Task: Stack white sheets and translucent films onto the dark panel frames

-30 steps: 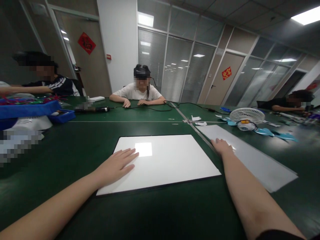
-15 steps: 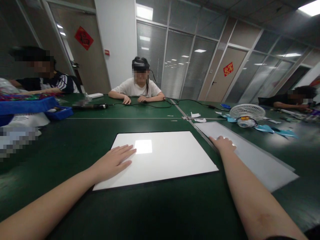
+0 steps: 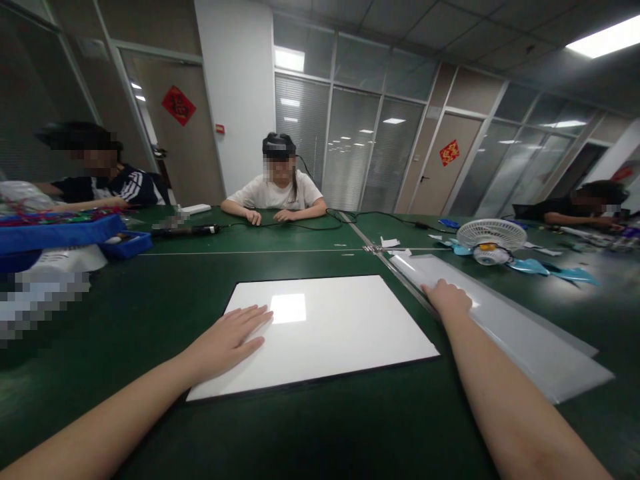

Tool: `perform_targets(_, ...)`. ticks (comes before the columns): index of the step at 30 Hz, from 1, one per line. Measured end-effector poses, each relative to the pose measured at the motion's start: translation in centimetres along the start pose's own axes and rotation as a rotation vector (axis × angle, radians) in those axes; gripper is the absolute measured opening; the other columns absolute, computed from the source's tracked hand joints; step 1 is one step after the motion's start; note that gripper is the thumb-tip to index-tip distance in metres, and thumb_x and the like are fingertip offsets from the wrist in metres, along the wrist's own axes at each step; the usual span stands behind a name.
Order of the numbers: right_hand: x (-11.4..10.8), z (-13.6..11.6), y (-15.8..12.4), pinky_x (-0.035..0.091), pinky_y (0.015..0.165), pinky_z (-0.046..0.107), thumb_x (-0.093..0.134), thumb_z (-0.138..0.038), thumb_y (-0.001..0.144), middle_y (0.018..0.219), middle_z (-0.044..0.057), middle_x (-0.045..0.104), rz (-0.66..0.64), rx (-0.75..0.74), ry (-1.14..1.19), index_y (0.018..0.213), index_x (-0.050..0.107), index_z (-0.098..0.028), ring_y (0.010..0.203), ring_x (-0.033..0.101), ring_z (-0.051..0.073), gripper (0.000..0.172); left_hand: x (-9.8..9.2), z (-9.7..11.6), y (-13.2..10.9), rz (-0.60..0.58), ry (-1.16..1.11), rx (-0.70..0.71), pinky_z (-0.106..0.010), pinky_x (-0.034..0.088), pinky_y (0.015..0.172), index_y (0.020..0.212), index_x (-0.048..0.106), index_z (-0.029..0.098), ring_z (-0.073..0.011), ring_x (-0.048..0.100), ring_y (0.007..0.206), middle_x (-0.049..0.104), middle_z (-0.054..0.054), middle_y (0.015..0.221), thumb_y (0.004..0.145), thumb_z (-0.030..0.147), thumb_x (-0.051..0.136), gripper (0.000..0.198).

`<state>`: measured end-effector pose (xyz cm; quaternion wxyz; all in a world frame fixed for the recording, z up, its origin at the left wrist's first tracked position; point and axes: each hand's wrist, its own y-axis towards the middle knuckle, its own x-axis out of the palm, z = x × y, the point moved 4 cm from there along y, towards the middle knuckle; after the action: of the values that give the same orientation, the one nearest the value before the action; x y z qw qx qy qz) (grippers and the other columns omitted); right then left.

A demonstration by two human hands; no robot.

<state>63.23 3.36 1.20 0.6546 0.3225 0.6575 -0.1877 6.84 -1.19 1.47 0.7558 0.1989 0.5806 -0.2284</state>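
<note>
A white rectangular panel with a thin dark border lies flat on the green table in front of me. My left hand rests palm down on its left part, with the fingers stretched out. To the right, my right hand is closed over a translucent plastic sheet, its thumb pointing left and most of its fingertips hidden. Another translucent sheet shows from beneath along the right side. A bright ceiling light reflects off the white panel near my left fingertips.
A white fan grille and light-blue blades lie beyond the sheets. Blue bins stand at the left. A black cable crosses the far table, where a person sits. Other people sit at both sides.
The top translucent sheet has slid slightly right and toward me over the lower one, under my right hand. My left hand stays on the panel. The view has tilted up a little.
</note>
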Motion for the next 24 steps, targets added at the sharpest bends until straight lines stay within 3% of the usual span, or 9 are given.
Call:
perform_targets(7,-1.7,-0.4,-0.9,0.047,0.080,0.048,0.039,-0.052,0.088,0.108,0.022,0.066,0.008,-0.008,-0.005,0.117,0.060,-0.013,0.106,0.061,0.036,0.053,-0.5,0.4,-0.2,0.006,0.005,0.008,-0.048,0.022,0.115,0.145,0.036,0.033,-0.0255,0.029,0.142,0.032,-0.002,0.154,0.093,0.060,0.029,0.059)
perform_targets(10,-4.0,-1.4,-1.2,0.048,0.079,0.047,0.040,-0.051,0.088,0.110,0.021,0.066,0.038,-0.009,0.005,0.116,0.059,-0.014,0.106,0.061,0.036,0.050,-0.5,0.4,-0.3,-0.002,0.016,0.015,-0.048,0.022,0.115,0.146,0.035,0.033,-0.0251,0.028,0.142,0.031,-0.002,0.155,0.094,0.060,0.028,0.060)
perform_targets(13,-7.1,-4.1,-2.6,0.049,0.077,0.045,0.044,-0.054,0.086,0.113,0.020,0.065,0.041,-0.070,0.030,0.115,0.060,-0.016,0.105,0.062,0.035,0.051,-0.5,0.5,-0.4,0.009,0.019,0.012,-0.048,0.022,0.115,0.145,0.037,0.032,-0.0256,0.029,0.141,0.032,-0.002,0.154,0.093,0.061,0.028,0.060)
perform_targets(16,-9.0,-8.6,-6.3,0.049,0.079,0.043,0.048,-0.055,0.084,0.113,0.017,0.067,-0.028,-0.255,0.055,0.117,0.058,-0.017,0.103,0.063,0.033,0.052,-0.7,0.7,-0.6,0.030,0.010,0.019,-0.048,0.024,0.114,0.144,0.040,0.032,-0.0264,0.032,0.140,0.035,-0.003,0.153,0.093,0.060,0.029,0.059)
perform_targets(18,-9.1,-11.7,-10.0,0.048,0.080,0.042,0.049,-0.057,0.083,0.115,0.016,0.066,-0.077,-0.432,0.074,0.121,0.057,-0.017,0.102,0.064,0.032,0.055,-0.9,0.9,-0.7,0.039,0.002,0.026,-0.048,0.024,0.114,0.144,0.041,0.032,-0.0264,0.032,0.140,0.035,-0.003,0.152,0.093,0.060,0.029,0.058)
perform_targets(21,-7.5,-14.9,-15.8,0.046,0.088,0.039,0.044,-0.061,0.085,0.126,0.013,0.062,-0.203,-0.758,0.170,0.130,0.052,-0.020,0.109,0.060,0.029,0.061,-0.9,0.9,-0.8,0.031,0.001,0.026,-0.048,0.024,0.114,0.143,0.041,0.032,-0.0264,0.031,0.140,0.035,-0.003,0.153,0.094,0.058,0.029,0.058)
perform_targets(24,-5.4,-15.7,-19.8,0.040,0.098,0.039,0.037,-0.056,0.091,0.134,0.014,0.057,-0.229,-0.947,0.190,0.130,0.053,-0.018,0.120,0.054,0.027,0.057,-0.5,0.6,-0.7,0.031,0.021,0.030,-0.048,0.023,0.114,0.142,0.044,0.026,-0.0271,0.030,0.141,0.037,-0.006,0.152,0.093,0.059,0.028,0.061)
